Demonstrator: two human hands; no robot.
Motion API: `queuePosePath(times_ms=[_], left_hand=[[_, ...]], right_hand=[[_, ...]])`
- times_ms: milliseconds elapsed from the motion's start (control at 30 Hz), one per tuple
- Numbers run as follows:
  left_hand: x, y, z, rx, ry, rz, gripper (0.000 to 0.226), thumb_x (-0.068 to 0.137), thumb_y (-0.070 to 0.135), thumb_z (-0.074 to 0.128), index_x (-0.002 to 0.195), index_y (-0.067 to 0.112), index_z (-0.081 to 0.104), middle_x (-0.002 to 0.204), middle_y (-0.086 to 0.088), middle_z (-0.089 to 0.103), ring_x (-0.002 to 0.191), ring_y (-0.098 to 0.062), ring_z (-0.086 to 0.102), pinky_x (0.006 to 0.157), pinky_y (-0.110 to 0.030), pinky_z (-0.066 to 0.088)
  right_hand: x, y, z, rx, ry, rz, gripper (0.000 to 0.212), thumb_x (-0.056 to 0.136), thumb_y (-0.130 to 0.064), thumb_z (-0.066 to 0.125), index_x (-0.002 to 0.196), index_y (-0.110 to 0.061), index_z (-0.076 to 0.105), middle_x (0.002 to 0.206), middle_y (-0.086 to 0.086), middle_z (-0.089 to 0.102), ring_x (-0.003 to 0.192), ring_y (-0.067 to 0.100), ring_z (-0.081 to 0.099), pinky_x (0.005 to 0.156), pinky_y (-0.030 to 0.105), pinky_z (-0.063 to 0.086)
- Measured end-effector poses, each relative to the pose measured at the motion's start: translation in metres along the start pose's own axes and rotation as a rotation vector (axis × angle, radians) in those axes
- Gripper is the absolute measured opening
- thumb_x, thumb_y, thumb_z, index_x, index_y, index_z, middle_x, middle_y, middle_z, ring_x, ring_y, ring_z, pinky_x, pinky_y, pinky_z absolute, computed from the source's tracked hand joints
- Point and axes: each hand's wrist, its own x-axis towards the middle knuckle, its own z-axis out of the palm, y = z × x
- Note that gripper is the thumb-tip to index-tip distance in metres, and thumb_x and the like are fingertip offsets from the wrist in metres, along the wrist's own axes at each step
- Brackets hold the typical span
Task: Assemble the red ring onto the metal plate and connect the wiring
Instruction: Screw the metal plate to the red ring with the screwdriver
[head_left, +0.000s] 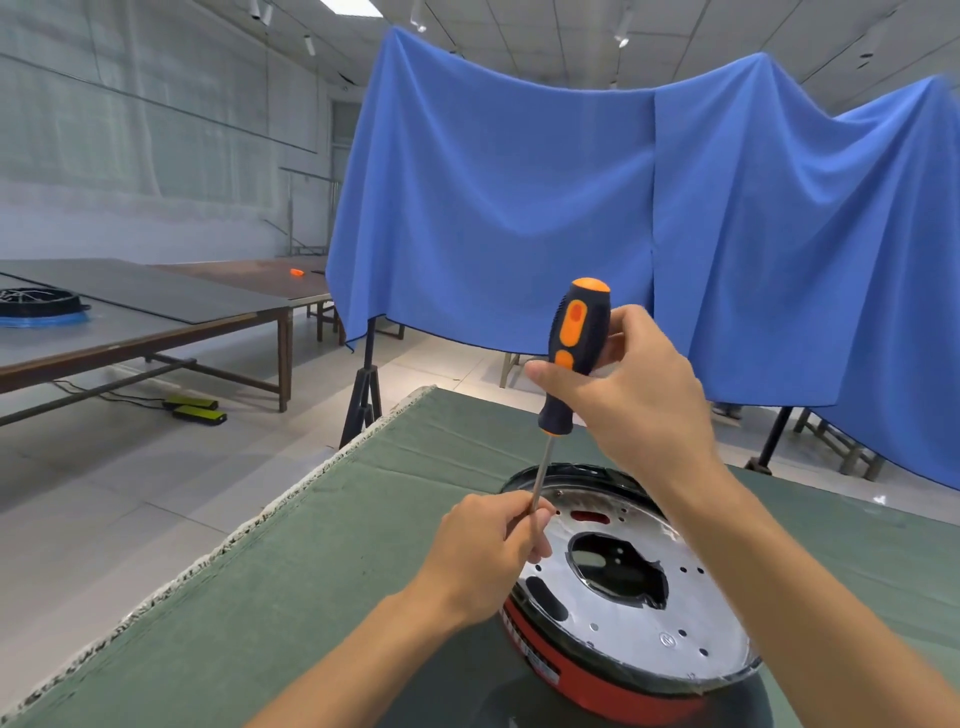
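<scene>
The right hand grips the screwdriver handle; the left hand pinches its shaft above the metal plate.

A single wide-angle view from the person's head looks forward and down over the green worktop, close to both hands near its right side. The worktop's left edge runs diagonally away from the camera. Straight lines bow toward the frame's borders. Beyond the far edge hangs a blue cloth.
</scene>
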Motion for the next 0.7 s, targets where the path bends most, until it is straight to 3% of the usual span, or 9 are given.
queuePosePath(times_ms=[100, 167, 233, 333, 433, 533, 633, 700], left_hand=[[0.001, 0.0, -0.001, -0.006, -0.014, -0.012, 0.025, 0.098, 0.031, 0.048, 0.096, 0.018, 0.069, 0.073, 0.011, 0.071, 0.069, 0.001, 0.066, 0.077, -0.033, 0.054], [0.001, 0.0, -0.001, 0.004, -0.025, -0.008, 0.028, 0.099, 0.033, 0.048, 0.094, 0.016, 0.07, 0.074, 0.009, 0.072, 0.069, 0.0, 0.066, 0.077, -0.033, 0.054], [0.002, 0.0, -0.001, 0.012, -0.028, 0.0, 0.03, 0.099, 0.033, 0.047, 0.092, 0.014, 0.07, 0.074, 0.008, 0.072, 0.069, -0.002, 0.067, 0.077, -0.033, 0.054], [0.001, 0.0, 0.001, -0.02, -0.014, -0.018, 0.031, 0.099, 0.031, 0.048, 0.092, 0.013, 0.072, 0.074, 0.007, 0.073, 0.069, -0.003, 0.067, 0.078, -0.034, 0.054], [0.0, -0.001, 0.002, -0.004, -0.017, -0.023, 0.033, 0.099, 0.032, 0.047, 0.09, 0.013, 0.073, 0.074, 0.007, 0.073, 0.07, -0.003, 0.067, 0.077, -0.035, 0.054], [0.001, -0.002, 0.001, 0.012, -0.034, -0.026, 0.035, 0.099, 0.033, 0.046, 0.089, 0.013, 0.073, 0.074, 0.006, 0.072, 0.071, -0.003, 0.066, 0.076, -0.035, 0.054], [0.002, -0.002, 0.0, -0.006, -0.053, -0.035, 0.037, 0.099, 0.034, 0.046, 0.088, 0.013, 0.073, 0.074, 0.006, 0.072, 0.071, -0.002, 0.067, 0.077, -0.035, 0.054], [0.002, -0.002, -0.001, 0.0, -0.062, -0.036, 0.036, 0.099, 0.034, 0.046, 0.088, 0.013, 0.073, 0.074, 0.007, 0.072, 0.07, -0.001, 0.066, 0.077, -0.034, 0.055]], right_hand=[[0.005, -0.001, -0.007, 0.274, -0.266, 0.037, 0.017, 0.083, -0.021, 0.072, 0.091, -0.018, 0.057, 0.097, 0.003, 0.07, 0.094, 0.022, 0.065, 0.087, 0.045, 0.053], [0.008, 0.002, -0.01, 0.327, -0.282, 0.005, 0.012, 0.083, -0.01, 0.071, 0.085, -0.015, 0.059, 0.096, 0.013, 0.071, 0.093, 0.031, 0.067, 0.089, 0.052, 0.051], [0.008, 0.005, -0.008, 0.313, -0.221, -0.019, 0.016, 0.081, -0.013, 0.074, 0.082, -0.016, 0.059, 0.09, 0.012, 0.069, 0.089, 0.033, 0.068, 0.086, 0.052, 0.052], [0.006, 0.006, -0.001, 0.171, -0.074, -0.016, 0.03, 0.071, -0.033, 0.082, 0.084, -0.021, 0.057, 0.084, -0.006, 0.066, 0.085, 0.015, 0.065, 0.079, 0.044, 0.054], [0.003, 0.004, 0.0, 0.128, 0.011, -0.004, 0.04, 0.066, -0.042, 0.082, 0.085, -0.02, 0.055, 0.079, -0.012, 0.063, 0.08, 0.007, 0.061, 0.074, 0.041, 0.054], [0.001, 0.003, -0.004, 0.128, -0.106, -0.007, 0.035, 0.071, -0.035, 0.08, 0.091, -0.022, 0.055, 0.083, -0.009, 0.065, 0.084, 0.012, 0.063, 0.078, 0.041, 0.054], [0.001, 0.003, -0.014, 0.185, -0.315, 0.009, 0.027, 0.081, -0.009, 0.072, 0.101, -0.02, 0.058, 0.09, -0.002, 0.068, 0.081, 0.018, 0.07, 0.077, 0.044, 0.058], [-0.001, 0.004, -0.015, 0.196, -0.303, 0.02, 0.024, 0.081, -0.005, 0.071, 0.099, -0.018, 0.061, 0.087, -0.003, 0.069, 0.074, 0.014, 0.071, 0.073, 0.041, 0.06]])
